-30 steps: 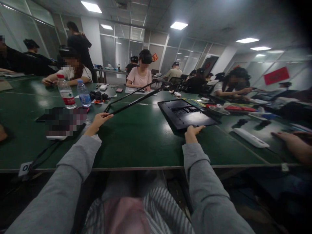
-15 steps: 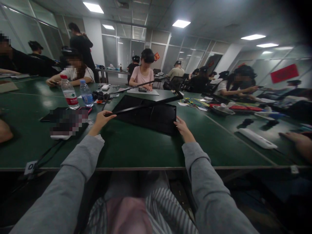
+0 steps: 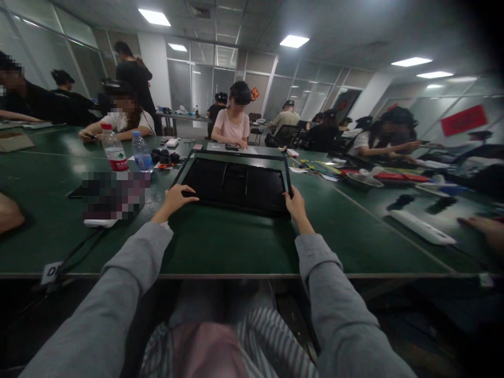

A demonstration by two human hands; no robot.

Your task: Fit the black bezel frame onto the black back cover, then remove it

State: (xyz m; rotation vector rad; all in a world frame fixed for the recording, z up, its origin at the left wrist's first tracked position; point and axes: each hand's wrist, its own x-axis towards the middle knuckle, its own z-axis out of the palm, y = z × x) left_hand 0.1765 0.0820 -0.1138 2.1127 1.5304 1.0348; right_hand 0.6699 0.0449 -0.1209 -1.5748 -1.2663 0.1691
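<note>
A black rectangular panel point(image 3: 258, 185) with raised ribs in its middle lies on the green table. Around it is a thin black frame point(image 3: 237, 154), its far bar beyond the panel and its sides running toward me. My left hand point(image 3: 175, 202) is closed in a pinch at the frame's near left corner, thumb over the near edge. At the right side, the fingers of my right hand point(image 3: 297, 209) wrap the frame's side bar beside the panel. Whether frame and panel touch along the near edge is too dark to tell.
Two plastic bottles point(image 3: 114, 149) stand at the left, beyond a blurred-out item and a white power strip point(image 3: 100, 223). Another white power strip point(image 3: 422, 228) lies right. Cables, bowls point(image 3: 364, 180) and small parts lie farther back. A person point(image 3: 232, 126) sits opposite; others' hands are at both sides.
The frame, earlier tilted and raised across the panel, has come down and lies level around it. The panel has turned straighter. My right hand has gone from the panel's edge to the frame.
</note>
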